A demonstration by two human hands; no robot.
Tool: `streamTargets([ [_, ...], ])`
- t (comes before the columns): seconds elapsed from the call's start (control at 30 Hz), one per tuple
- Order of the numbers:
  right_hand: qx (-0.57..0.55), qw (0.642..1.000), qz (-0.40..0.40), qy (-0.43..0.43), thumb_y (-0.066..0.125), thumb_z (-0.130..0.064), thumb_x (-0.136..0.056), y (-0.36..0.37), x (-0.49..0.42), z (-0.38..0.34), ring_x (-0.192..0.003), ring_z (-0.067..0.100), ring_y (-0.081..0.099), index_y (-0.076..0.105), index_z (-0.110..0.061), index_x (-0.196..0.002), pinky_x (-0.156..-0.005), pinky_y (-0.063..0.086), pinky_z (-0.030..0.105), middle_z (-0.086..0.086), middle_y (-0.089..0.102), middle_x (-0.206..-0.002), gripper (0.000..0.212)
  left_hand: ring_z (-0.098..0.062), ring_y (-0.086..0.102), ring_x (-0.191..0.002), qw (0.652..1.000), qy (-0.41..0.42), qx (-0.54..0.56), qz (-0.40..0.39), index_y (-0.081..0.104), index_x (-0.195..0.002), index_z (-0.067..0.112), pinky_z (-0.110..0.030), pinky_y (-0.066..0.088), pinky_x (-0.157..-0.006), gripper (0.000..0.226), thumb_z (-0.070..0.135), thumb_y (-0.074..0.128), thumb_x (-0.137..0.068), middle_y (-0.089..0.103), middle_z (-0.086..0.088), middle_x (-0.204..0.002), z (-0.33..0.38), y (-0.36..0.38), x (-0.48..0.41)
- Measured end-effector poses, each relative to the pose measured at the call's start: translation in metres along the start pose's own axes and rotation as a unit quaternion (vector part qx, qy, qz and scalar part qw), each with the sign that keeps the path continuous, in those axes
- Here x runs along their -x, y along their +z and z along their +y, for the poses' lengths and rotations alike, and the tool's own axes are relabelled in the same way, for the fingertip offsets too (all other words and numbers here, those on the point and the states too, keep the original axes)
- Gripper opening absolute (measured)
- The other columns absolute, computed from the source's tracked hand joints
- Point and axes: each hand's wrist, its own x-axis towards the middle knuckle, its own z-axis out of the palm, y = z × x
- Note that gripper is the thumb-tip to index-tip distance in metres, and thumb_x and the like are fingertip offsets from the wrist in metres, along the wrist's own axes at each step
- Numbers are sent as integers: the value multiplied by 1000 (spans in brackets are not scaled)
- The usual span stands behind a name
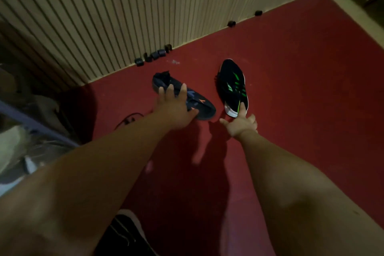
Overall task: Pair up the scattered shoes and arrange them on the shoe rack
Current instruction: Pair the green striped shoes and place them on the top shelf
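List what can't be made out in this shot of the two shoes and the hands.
- Navy shoe, head view: its middle is covered by the left hand; whether the fingers grip it is unclear.
- Right hand: one finger touches the black-and-green shoe; any grasp is hidden.
- Small dark objects by the wall: too small to identify.
- Bottom edge: a dark item is cut off.
- Shoe rack: not identifiable.

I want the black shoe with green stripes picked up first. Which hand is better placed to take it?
The right hand: its index finger already touches the heel end of the black shoe with green stripes. The left hand lies spread over the dark blue shoe with orange marks beside it.
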Motion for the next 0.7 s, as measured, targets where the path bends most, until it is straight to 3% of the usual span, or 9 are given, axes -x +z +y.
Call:
streamTargets([
  [0.17,49,998,27,-2,51,-57,-88,6,-64,-1,-145,37,-5,-12,-37,-148,-117,12,45,14,-5,-159,90,-34,-16,-144,999,22,39,-28,-13,-149,24,-47,0,-118,81,52,39,-94,-16,-10,-157,-7,20,-50],
  [0.37,-16,998,45,29,59,-57,-83,20,-134,-17,-145,38,-2,-18,-31,-148,-117,10,46,16,-11,-158,104,-32,-13,-145,998,9,50,-27,-10,-150,24,-44,4,-119,80,51,41,-94,-10,-8,-158,-55,41,-80],
  [0.53,52,991,104,60,46,-62,-87,39,-141,-8,-133,40,26,-8,-33,-150,-111,21,45,22,20,-150,88,-27,-4,-146,997,30,71,-10,-8,-150,22,-41,11,-119,81,47,44,-94,-5,-5,-158,-66,49,-87],
  [0.7,20,992,82,92,59,-62,-79,41,-109,2,-131,38,29,-11,-33,-149,-110,23,45,21,28,-143,103,-27,-1,-146,993,67,102,-1,-2,-151,19,-42,14,-118,80,41,50,-93,-1,-7,-158,-48,59,-77],
])
